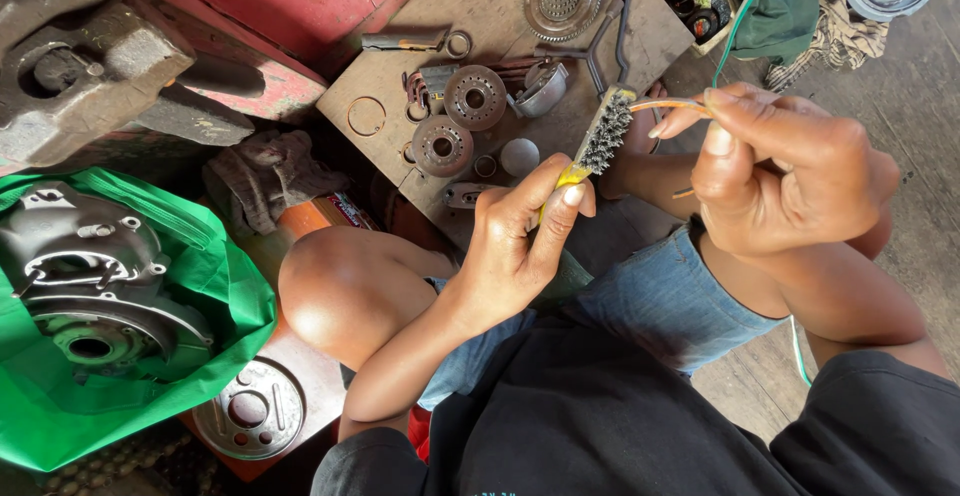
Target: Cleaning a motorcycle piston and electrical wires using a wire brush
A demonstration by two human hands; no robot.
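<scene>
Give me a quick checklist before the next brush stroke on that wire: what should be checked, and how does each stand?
1. Left hand grips the wire brush by its yellow handle: ok.
2. Right hand pinches the orange wire: ok.
3. Bristles meet the wire's end: ok.
4. Fingers clear of bristles: ok, the right fingertips are close.
5. Wire end clean: cannot tell.
6. Loose metal parts on the board away from the hands: ok.

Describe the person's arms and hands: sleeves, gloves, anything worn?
Both hands are bare: left hand, right hand, with no gloves, rings or watch in sight. Forearms are uncovered. Short black sleeves end near the elbows. Fingernails look short and pale.
</scene>
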